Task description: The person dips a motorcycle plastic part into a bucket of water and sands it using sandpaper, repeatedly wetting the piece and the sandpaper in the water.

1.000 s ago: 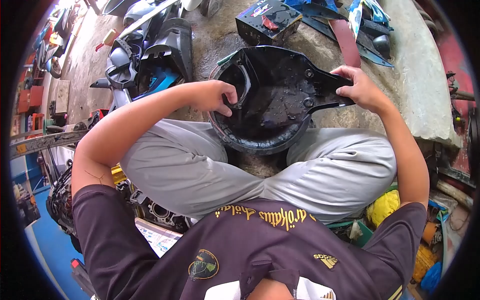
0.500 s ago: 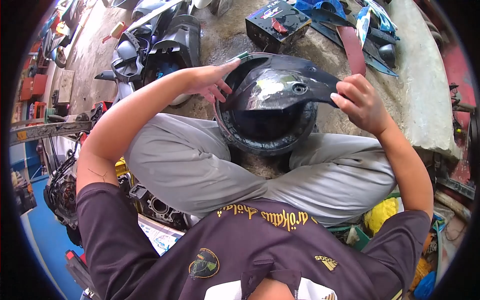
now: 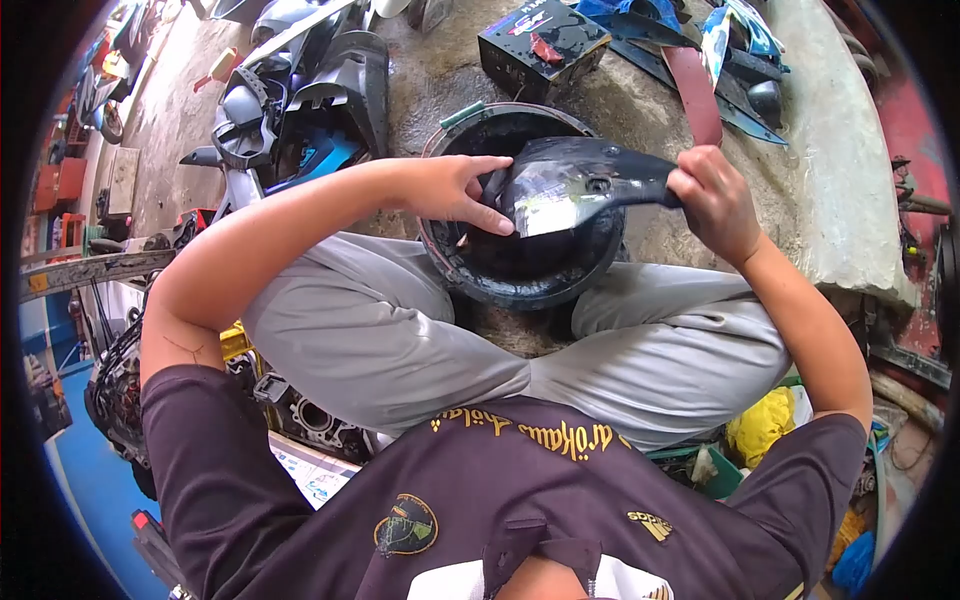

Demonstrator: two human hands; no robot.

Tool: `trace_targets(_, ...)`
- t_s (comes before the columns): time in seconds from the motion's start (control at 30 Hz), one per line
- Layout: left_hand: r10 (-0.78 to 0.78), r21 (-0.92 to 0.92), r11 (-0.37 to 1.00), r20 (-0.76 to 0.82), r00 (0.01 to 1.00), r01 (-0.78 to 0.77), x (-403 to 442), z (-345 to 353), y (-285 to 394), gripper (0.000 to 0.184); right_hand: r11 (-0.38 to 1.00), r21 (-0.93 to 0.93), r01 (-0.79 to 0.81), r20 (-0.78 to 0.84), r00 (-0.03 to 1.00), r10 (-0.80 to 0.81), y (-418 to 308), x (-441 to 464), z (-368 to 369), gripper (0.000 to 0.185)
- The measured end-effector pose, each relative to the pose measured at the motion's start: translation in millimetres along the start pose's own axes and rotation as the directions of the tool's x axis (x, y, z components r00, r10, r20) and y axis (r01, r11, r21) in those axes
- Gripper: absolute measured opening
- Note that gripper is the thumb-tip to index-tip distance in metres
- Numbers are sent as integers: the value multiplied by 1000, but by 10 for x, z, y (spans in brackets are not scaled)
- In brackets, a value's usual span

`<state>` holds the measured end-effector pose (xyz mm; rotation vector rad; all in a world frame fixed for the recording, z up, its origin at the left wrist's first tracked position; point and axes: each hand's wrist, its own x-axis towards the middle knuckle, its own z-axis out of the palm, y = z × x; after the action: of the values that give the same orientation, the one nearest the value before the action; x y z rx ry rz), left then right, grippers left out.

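Note:
A glossy black plastic motorcycle body panel [image 3: 560, 190], wet and shining, is tilted over a round black bucket [image 3: 450, 278]. My right hand [image 3: 715, 203] is closed around the panel's narrow right end. At the broad left end is my left hand [image 3: 455, 190], thumb and index finger spread apart. Its thumb tip meets the panel's lower left corner; the other fingers are partly hidden. The bucket stands between my bent legs, its wire handle with a green grip [image 3: 462, 114] resting along the far rim. Its inside is dark, and the panel covers part of it.
Beyond the bucket sits a black box [image 3: 545, 50] with a red piece on top. Grey and black motorcycle panels [image 3: 340, 90] lie at the far left, blue and red ones [image 3: 700, 95] at the far right. Engine parts [image 3: 320, 415] are beside my left leg.
The panel has turned and shifted nearer, showing more of the bucket's rim and inside. My left hand has moved right and toward me, to the panel's edge. My right hand keeps its hold.

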<state>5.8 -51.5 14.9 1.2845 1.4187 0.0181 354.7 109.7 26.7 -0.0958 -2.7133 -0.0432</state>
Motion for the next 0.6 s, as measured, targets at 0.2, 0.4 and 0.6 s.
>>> trace_targets(0.2,-9,189,980,-283,959,65,-95,178,391,99,917,261,-301,6,951,310,132,20,118,31)
trace_targets(0.4,204,177,976,-550,810,-126,-12,624,77,48,753,333,-568,261,823,505,241,55,223,16)
trace_targets(0.6,153,215,976,-795,587,36,-69,1427,367,43,632,172,-756,534,611,585,440,103,423,30)
